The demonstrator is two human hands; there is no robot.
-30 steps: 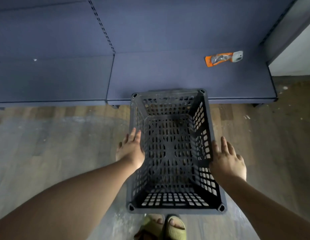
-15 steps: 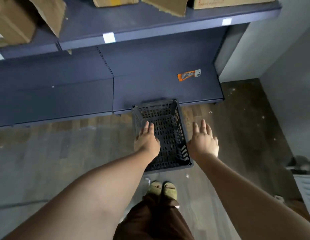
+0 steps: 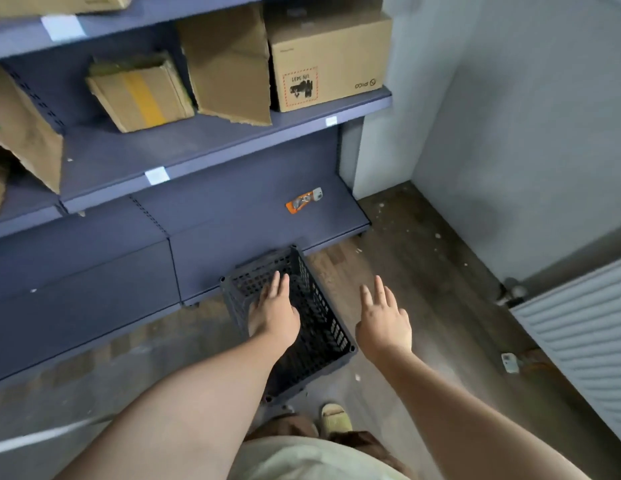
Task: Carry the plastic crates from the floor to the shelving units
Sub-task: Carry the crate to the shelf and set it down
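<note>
A dark grey perforated plastic crate [image 3: 316,327] stands upright on the wooden floor, its far end against the front edge of the blue shelving unit's bottom shelf [image 3: 253,220]. My left hand [image 3: 273,313] hovers above the crate's left side, fingers apart, holding nothing. My right hand [image 3: 383,320] is open to the right of the crate, apart from it. The crate is empty.
An orange packet [image 3: 304,201] lies on the bottom shelf. Cardboard boxes [image 3: 328,60] fill the shelf above. A grey wall [image 3: 510,133] closes the right side, with a white ribbed panel [image 3: 586,341] lower right and a small white item [image 3: 509,362] on the floor.
Both hands have come off the crate's sides and risen. The view has pulled back and upward, so the crate looks smaller and the upper shelves with boxes came into view.
</note>
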